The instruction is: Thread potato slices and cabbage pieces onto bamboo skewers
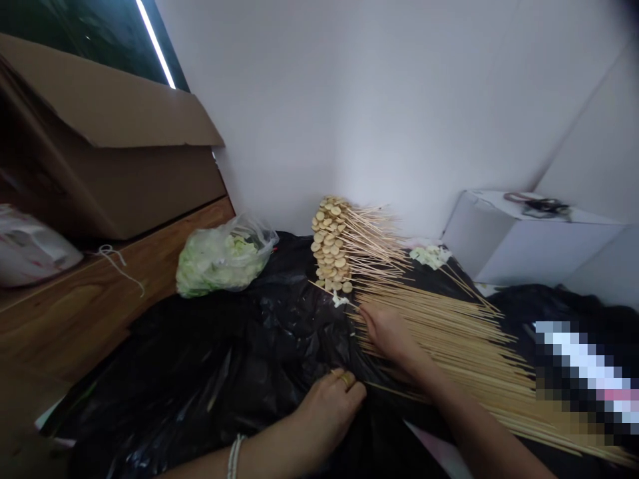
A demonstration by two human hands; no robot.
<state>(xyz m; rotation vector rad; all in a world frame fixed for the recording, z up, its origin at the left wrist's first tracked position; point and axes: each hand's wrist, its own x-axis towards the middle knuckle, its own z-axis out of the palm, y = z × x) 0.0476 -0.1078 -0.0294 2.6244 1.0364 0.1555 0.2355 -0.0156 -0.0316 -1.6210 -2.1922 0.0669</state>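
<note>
My right hand (387, 330) pinches a bamboo skewer (320, 287) that points left, with a small piece of pale cabbage (340, 300) on it. Lower down, my left hand (329, 411), wearing a ring, is closed with its fingers curled round a thin skewer (394, 390). That stick runs out to the right beneath my right forearm. Under both hands spreads a black plastic sheet (234, 352). Many bare skewers (464, 352) lie side by side under and beyond my right arm. Behind them is a pile of skewered round yellowish slices (330, 243), sticks pointing right.
A clear plastic bag of cut cabbage (219, 263) sits at the left back. Cabbage on skewers (430, 256) lies at the right back, near a white box (529, 243). A cardboard box (150, 186) stands on a wooden surface (124, 279) beside a white container (34, 249). The wall rises behind.
</note>
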